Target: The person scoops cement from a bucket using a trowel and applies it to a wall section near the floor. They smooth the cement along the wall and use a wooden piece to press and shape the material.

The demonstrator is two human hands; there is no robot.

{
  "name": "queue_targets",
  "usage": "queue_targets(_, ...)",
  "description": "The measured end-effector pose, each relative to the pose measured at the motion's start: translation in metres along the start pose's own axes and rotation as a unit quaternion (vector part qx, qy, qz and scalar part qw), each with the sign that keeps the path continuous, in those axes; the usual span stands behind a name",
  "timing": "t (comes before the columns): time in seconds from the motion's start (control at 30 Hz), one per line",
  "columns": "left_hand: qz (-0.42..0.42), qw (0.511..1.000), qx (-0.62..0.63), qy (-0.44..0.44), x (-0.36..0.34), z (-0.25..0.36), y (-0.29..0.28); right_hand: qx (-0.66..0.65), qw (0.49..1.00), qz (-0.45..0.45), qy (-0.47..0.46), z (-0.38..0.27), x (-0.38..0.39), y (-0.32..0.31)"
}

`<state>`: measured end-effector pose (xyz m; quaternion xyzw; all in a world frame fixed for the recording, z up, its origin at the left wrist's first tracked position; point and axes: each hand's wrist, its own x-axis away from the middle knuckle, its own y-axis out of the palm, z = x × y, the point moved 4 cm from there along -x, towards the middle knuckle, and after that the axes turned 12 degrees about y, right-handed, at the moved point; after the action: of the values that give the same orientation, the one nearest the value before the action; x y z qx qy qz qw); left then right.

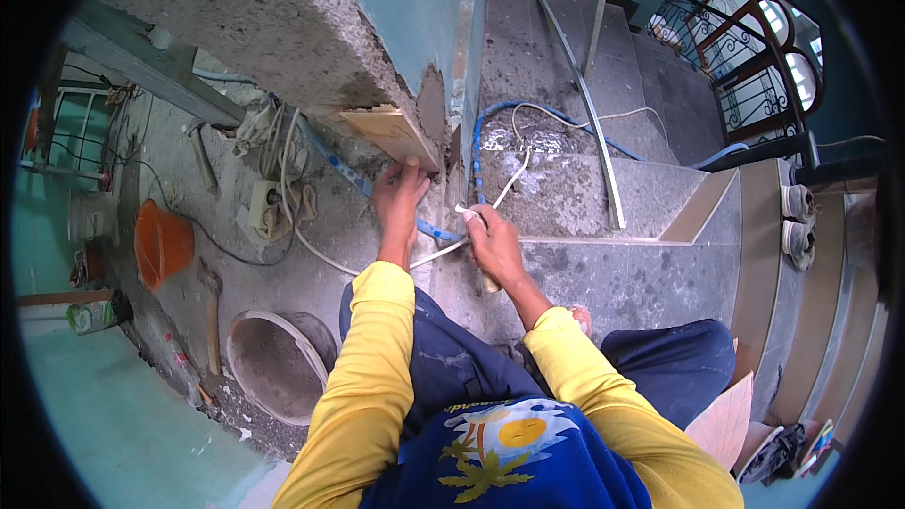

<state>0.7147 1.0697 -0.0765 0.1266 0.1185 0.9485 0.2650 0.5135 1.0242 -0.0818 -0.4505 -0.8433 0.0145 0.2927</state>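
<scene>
My left hand (400,196) presses and holds the lower edge of a tan board (377,124) against the underside of a rough concrete edge (292,28), beside grey mortar on the teal wall (396,9). Lower and to the right, my right hand (492,245) is closed round a tool with a wooden handle (491,285); a small whitish piece shows at its fingertips, too small to name. A white cable (512,176) and a blue hose (342,165) run beside and behind my hands.
An orange bucket (160,245), a mortar tub (269,368) and a hammer-like tool (212,320) sit left. A metal strip (594,123) leans on the upper right landing (679,226). Stairs (815,311) with grey shoes (797,217) descend beside a railing (745,66) on the right.
</scene>
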Motion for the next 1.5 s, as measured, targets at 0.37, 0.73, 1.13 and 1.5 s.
queue_targets(0.37, 0.002, 1.0, -0.014, -0.007, -0.001, -0.003, -0.002, 0.033, 0.999, -0.012, 0.0, 0.007, -0.004, 0.011)
queue_targets(0.73, -0.003, 1.0, -0.02, -0.006, -0.004, -0.007, -0.008, -0.045, 0.987, -0.077, 0.135, 0.011, 0.005, 0.007)
queue_targets(1.13, -0.026, 1.0, -0.012, -0.001, -0.005, 0.002, 0.001, 0.007, 0.997, 0.033, 0.069, 0.007, 0.021, -0.009)
queue_targets(1.5, -0.032, 0.999, -0.036, -0.014, -0.001, 0.005, 0.006, 0.018, 1.0, 0.001, -0.01, -0.02, 0.018, -0.001)
